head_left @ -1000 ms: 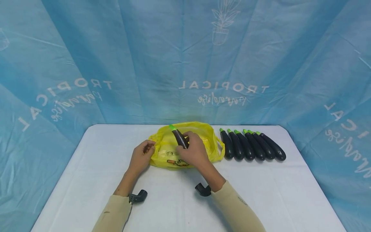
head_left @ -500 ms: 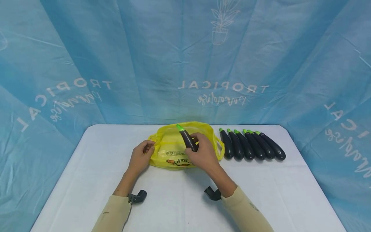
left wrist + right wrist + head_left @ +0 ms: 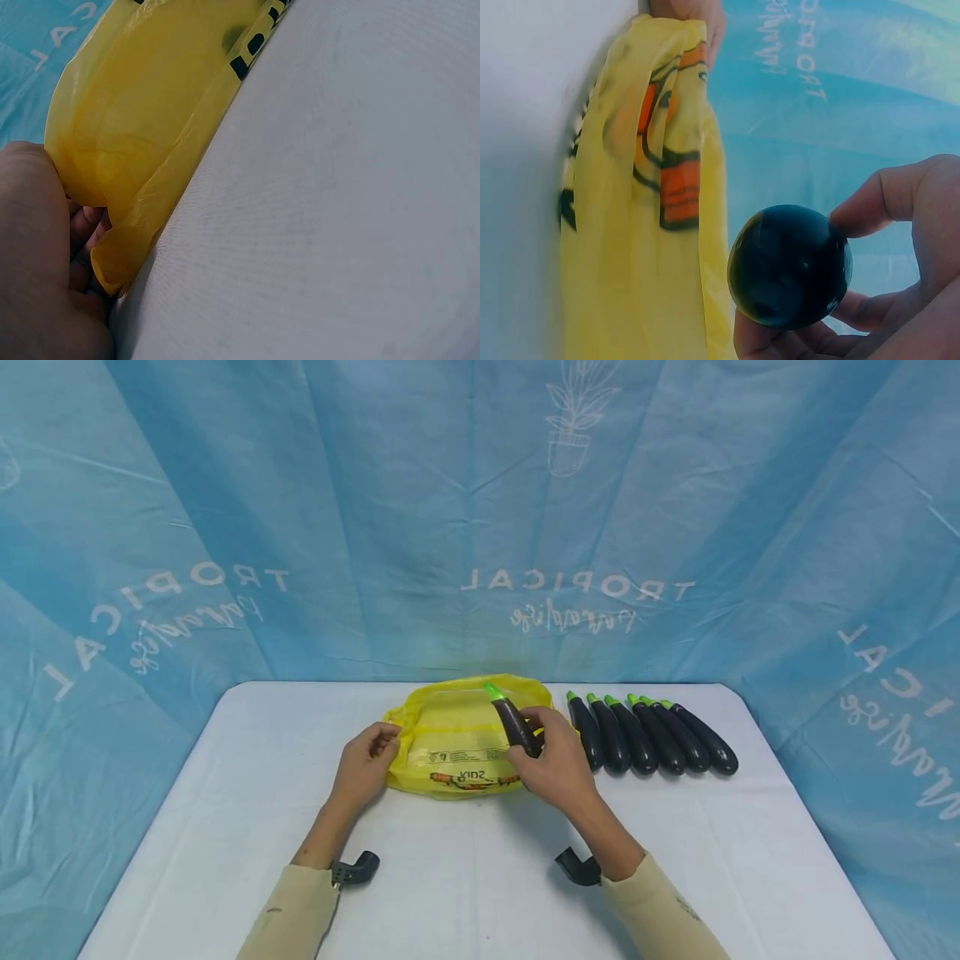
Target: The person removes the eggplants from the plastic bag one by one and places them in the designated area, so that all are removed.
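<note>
A yellow plastic bag (image 3: 457,739) lies on the table with its mouth spread wide. At the bag's left edge my left hand (image 3: 367,766) pinches a handle loop; the left wrist view shows fingers (image 3: 84,225) curled at the yellow plastic (image 3: 135,112). Over the right part of the bag my right hand (image 3: 555,756) grips an eggplant (image 3: 515,725), dark with a green stem end pointing up and left. From the right wrist, its rounded dark end (image 3: 790,266) faces the camera, held between thumb and fingers, apart from the bag (image 3: 649,187).
Several more eggplants (image 3: 637,737) lie side by side in a row at the table's right rear, close to the right hand. The white table (image 3: 450,877) ends at a blue printed curtain (image 3: 375,527) behind and at both sides.
My right hand has moved to the right with the eggplant, from over the bag's middle toward its right side. The left hand has stayed at the bag's left edge.
</note>
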{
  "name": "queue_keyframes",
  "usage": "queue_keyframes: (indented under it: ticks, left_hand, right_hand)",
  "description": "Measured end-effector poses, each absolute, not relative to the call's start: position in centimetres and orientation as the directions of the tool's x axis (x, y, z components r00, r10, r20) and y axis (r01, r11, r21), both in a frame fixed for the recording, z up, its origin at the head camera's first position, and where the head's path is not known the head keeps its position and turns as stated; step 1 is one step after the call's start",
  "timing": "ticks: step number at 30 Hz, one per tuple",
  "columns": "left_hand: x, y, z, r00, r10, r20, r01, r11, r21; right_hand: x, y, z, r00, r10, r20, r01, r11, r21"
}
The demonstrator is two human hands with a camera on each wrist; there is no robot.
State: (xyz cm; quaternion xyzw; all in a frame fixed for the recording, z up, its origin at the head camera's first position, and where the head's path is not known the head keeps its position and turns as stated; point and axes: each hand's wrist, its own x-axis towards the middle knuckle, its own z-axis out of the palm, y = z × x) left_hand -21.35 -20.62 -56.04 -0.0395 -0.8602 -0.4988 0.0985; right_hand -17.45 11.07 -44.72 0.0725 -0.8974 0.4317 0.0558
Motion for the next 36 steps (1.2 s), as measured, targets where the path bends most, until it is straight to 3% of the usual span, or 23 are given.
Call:
queue_keyframes:
  ticks: [36]
  left_hand:
    - [-21.2,-20.5,-55.8,-0.976,-0.031,0.214,0.172,0.490,0.855]
  right_hand:
    - [-16.8,19.2,-44.5,-0.986,0.018,0.165,-0.105,0.703,-0.703]
